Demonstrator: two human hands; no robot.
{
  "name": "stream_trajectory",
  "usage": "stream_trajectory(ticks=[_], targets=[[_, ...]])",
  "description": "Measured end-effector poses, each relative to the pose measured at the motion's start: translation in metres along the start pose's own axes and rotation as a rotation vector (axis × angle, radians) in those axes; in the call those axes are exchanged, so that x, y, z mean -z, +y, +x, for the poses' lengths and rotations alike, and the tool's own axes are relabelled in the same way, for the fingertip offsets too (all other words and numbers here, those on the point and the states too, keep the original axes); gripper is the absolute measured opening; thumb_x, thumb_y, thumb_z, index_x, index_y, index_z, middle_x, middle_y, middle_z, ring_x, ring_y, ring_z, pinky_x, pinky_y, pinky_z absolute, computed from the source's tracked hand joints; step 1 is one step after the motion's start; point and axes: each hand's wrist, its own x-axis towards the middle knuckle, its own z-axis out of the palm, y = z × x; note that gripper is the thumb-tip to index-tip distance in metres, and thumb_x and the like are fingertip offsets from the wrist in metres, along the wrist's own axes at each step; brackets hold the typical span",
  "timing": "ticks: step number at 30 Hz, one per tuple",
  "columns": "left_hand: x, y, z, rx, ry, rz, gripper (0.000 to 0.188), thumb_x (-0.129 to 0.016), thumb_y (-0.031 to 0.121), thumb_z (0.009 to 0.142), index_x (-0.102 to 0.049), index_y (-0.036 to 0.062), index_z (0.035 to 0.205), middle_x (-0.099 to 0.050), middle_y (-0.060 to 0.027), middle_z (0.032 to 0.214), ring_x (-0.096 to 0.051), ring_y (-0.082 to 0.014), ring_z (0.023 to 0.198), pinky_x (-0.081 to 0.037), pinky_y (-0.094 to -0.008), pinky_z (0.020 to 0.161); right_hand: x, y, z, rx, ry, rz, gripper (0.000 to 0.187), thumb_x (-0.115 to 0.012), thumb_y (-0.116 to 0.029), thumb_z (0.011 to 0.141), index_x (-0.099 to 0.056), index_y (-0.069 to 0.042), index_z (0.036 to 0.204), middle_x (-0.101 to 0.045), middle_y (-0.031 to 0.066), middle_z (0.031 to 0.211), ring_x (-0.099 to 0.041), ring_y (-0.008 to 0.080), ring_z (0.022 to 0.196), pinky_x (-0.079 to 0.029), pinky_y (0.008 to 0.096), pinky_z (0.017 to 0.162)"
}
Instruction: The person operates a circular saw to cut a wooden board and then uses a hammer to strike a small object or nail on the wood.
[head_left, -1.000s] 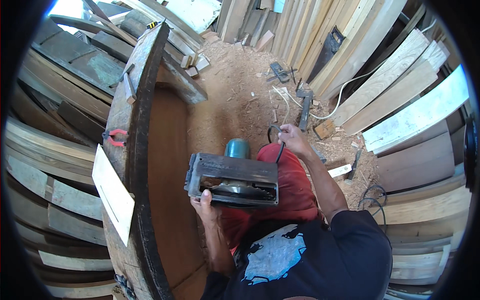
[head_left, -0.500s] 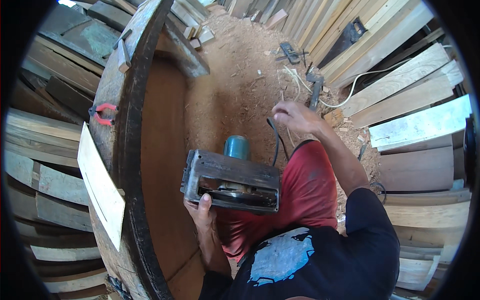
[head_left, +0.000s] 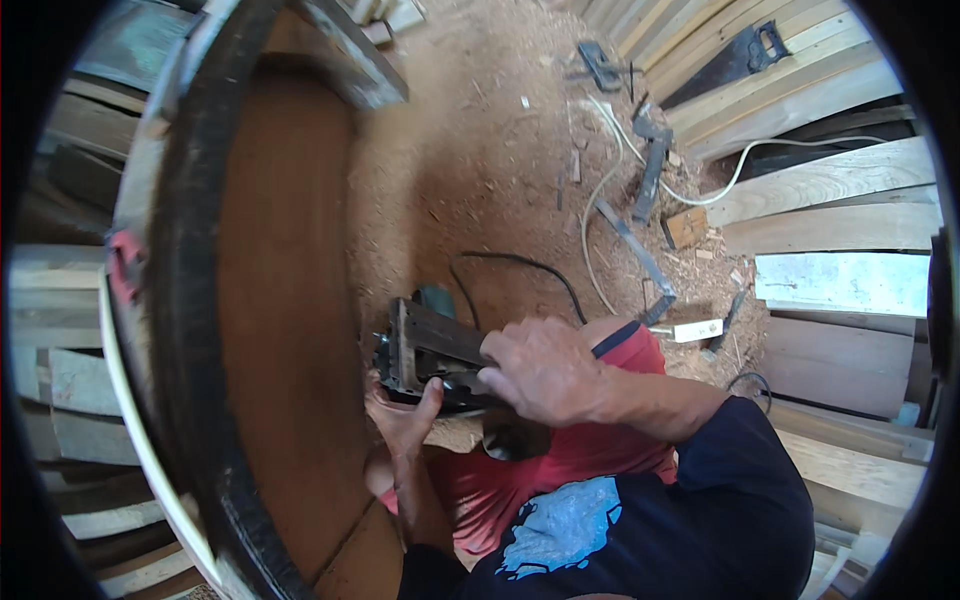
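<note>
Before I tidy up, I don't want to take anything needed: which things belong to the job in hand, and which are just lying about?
In use:
power saw, left hand and right hand on it
black cord near it, probably its cable

Apparently lying about:
handsaw by the planks
wooden block on the floor

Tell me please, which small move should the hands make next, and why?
Probably shift the right hand outward along the power saw: the right fingers appear close to its dark base opening, while the left hand holds the other end. I cannot tell whether the saw has power.
</note>
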Motion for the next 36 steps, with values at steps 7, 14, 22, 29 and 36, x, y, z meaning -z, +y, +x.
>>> stream_trajectory(ticks=[7, 14, 22, 29, 36], targets=[[-0.021, 0.068, 0.013, 0.103, 0.135, 0.46, 0.052, -0.088, 0.015, 0.069, -0.064, -0.0061, 0.11, -0.073, -0.016, 0.099, -0.072, -0.0235, 0.086, -0.057, -0.0367, 0.083, -0.043, 0.038, -0.032, -0.233, -0.025, 0.075, 0.026, -0.068, -0.023, 0.089, -0.062, -0.005, 0.071, -0.064, 0.0138, 0.062, -0.064, 0.0338, 0.056, -0.049, 0.0478, 0.051], [-0.046, 0.151, -0.007, 0.12, 0.075, 0.376, 0.053, -0.087, 0.014, 0.067, -0.063, -0.0035, 0.111, -0.071, -0.0128, 0.098, -0.071, -0.0216, 0.085, -0.057, -0.0354, 0.08, -0.092, 0.055, -0.118, -0.183, -0.067, 1.452, 0.032, -0.076, -0.019, 0.078, -0.058, -0.01, 0.053, -0.059, 0.0072, 0.055, -0.059, 0.0257, 0.051, -0.045, 0.0415, 0.047], [-0.064, 0.318, -0.033, 0.091, -0.105, 0.416, 0.059, -0.088, 0.016, 0.067, -0.062, -0.0055, 0.115, -0.07, -0.0148, 0.102, -0.069, -0.0246, 0.092, -0.055, -0.0375, 0.085, 0.034, -0.056, -0.161, -0.738, -0.14, 0.3, 0.017, -0.068, -0.021, 0.085, -0.067, -0.006, 0.093, -0.073, 0.0144, 0.084, -0.068, 0.0384, 0.074, -0.054, 0.042, 0.067], [-0.052, 0.426, -0.027, 0.142, -0.333, 0.356, 0.061, -0.084, 0.009, 0.072, -0.059, -0.0021, 0.127, -0.068, -0.0096, 0.114, -0.065, -0.0178, 0.102, -0.051, -0.0328, 0.094, 0.115, -0.09, -0.305, -1.111, 0.373, 0.668, 0.03, -0.054, -0.026, 0.092, -0.07, -0.001, 0.086, -0.069, 0.0267, 0.085, -0.07, 0.0442, 0.083, -0.053, 0.0525, 0.074], [-0.057, 0.484, 0.004, 0.11, -0.419, 0.326, 0.067, -0.088, 0.011, 0.069, -0.057, -0.0054, 0.127, -0.068, -0.0132, 0.113, -0.067, -0.0222, 0.1, -0.052, -0.0342, 0.093, 0.099, -0.103, -0.386, -1.285, 0.456, 0.574, 0.034, -0.053, -0.026, 0.091, -0.073, 0.0, 0.084, -0.069, 0.0291, 0.089, -0.07, 0.046, 0.086, -0.054, 0.0533, 0.08]])
